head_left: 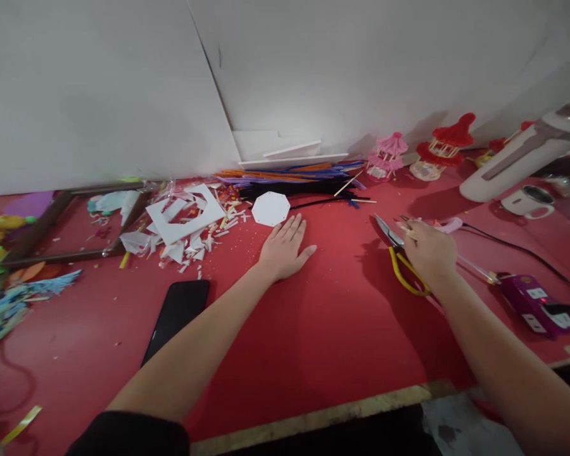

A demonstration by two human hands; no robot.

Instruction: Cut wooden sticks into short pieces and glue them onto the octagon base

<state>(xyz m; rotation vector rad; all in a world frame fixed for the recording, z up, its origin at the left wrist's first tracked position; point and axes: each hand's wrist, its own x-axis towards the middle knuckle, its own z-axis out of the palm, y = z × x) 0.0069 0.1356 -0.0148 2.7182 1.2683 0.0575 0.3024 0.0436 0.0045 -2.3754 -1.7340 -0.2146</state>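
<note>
My left hand (pixel 285 248) lies flat on the red table (pixel 313 329), fingers stretched out, fingertips just short of a white octagonal foam piece (pixel 270 208). My right hand (pixel 427 248) is closed over the yellow-handled snips (pixel 401 263), whose metal jaws point to the upper left. Thin wooden sticks (pixel 408 231) show at its fingers. A pink glue gun (pixel 449 224) lies just behind that hand.
White foam offcuts (pixel 185 221) are scattered at the left, beside a wooden frame (pixel 52 221). A black phone (pixel 177 316) lies near my left forearm. Pipe cleaners (pixel 294 177), small pagoda models (pixel 437 152), a mug (pixel 527 201) and a purple box (pixel 534 304) ring the area.
</note>
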